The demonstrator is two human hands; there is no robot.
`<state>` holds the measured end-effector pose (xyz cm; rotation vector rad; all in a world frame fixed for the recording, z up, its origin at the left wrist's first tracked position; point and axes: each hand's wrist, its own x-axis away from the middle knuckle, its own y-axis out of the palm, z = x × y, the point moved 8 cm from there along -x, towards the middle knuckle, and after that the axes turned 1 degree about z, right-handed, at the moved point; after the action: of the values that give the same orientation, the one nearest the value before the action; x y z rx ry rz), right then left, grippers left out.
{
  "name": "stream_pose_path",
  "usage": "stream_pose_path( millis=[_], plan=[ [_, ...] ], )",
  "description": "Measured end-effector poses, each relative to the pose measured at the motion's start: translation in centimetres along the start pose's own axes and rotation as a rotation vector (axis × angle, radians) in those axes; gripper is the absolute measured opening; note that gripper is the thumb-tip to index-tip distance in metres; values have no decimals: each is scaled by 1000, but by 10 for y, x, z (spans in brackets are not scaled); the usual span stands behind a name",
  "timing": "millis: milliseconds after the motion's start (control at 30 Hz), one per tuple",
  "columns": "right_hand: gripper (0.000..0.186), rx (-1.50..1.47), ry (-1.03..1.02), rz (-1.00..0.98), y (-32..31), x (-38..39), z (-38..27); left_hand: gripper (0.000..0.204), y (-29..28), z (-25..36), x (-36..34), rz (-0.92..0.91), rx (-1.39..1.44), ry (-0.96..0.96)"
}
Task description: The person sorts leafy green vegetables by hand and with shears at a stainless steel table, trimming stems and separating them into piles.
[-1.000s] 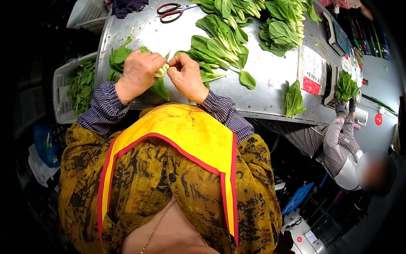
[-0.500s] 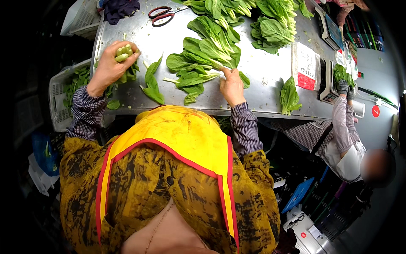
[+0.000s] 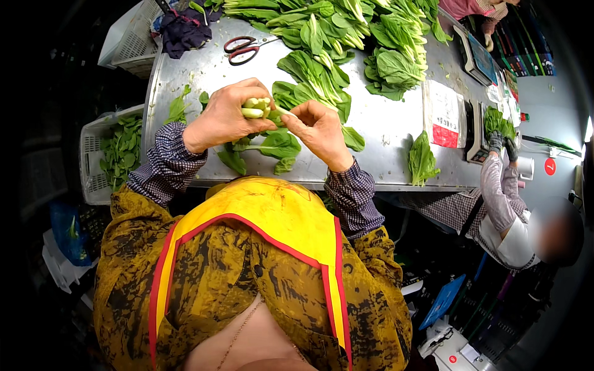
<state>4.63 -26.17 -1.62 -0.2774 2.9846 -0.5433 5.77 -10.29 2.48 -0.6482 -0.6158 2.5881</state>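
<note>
My left hand [image 3: 229, 117] is wrapped round a bunch of leafy greens [image 3: 255, 106], its pale cut stem ends pointing up. Close beside it, my right hand [image 3: 322, 133] pinches a single pale stalk [image 3: 283, 111] whose tip is by the bunch. Much of that stalk and the bunch's leaves are hidden by my hands. Under them, loose leafy stalks [image 3: 278, 146] lie on the metal table. Just beyond my right hand, a row of greens [image 3: 309, 74] runs toward the far side.
Red-and-black scissors [image 3: 242, 51] and a dark cloth [image 3: 185, 31] lie at far left. A white crate [image 3: 93, 167] of leaves stands left of the table [image 3: 383, 167]. To the right are a plastic packet [image 3: 444, 117], scales [image 3: 475, 133] and a gloved co-worker [image 3: 504, 210] holding greens.
My left hand has brought its bunch rightward to the middle. My right hand has moved slightly left and lifted a stalk to the bunch. The view has shifted a little.
</note>
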Motion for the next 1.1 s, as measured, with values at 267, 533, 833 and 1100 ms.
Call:
stream_pose_path(
  millis=[267,533,833,1100],
  plan=[
    [26,-414,38,-163,34,-47,-20,14,-12,-53,6,73,622,-533],
    [23,-76,-115,-204,63,-53,-36,15,-40,-61,23,155,565,-491],
    [12,593,-433,-193,82,-53,-59,19,-48,-89,47,102,418,-578],
    [24,350,-450,-175,89,-62,-58,20,-51,-98,66,53,464,-641]
  ],
)
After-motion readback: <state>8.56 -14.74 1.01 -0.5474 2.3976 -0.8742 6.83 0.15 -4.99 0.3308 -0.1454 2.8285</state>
